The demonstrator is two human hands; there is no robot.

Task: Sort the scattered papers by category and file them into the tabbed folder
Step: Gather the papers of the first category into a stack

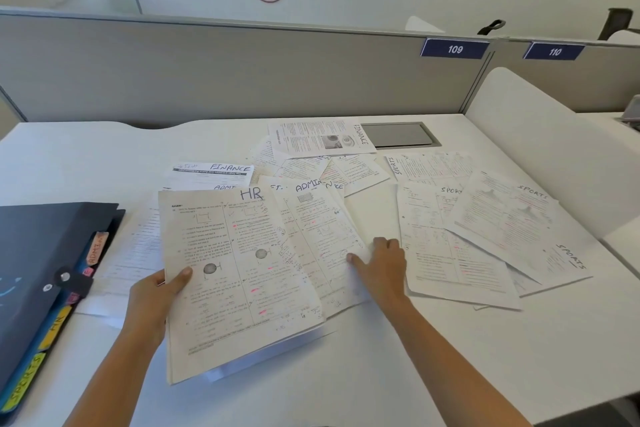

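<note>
Head view shows sorting under way, with nothing filed yet by the look of it: the dark blue tabbed folder (38, 253) lies closed at the worktop's near-left edge, its coloured tabs ADMIN, HR and SPORTS sticking out toward the papers. Just right of the folder, the left hand (157, 298) pinches the left edge of a stack of printed sheets marked HR (235, 281), thumb on top. Farther right of the folder, the right hand (381, 265) rests on a printed sheet headed ADMIN (322, 236), thumb spread; whether its fingers have caught the edge I cannot tell. The next move probably calls for peeling that sheet free without dragging its overlapped neighbours. Sheets marked SPORTS (502, 229) fan out well right of the folder, FINANCE sheets (318, 137) beyond it. Bare white worktop (450, 374) to the near right of the folder offers room for piles.
</note>
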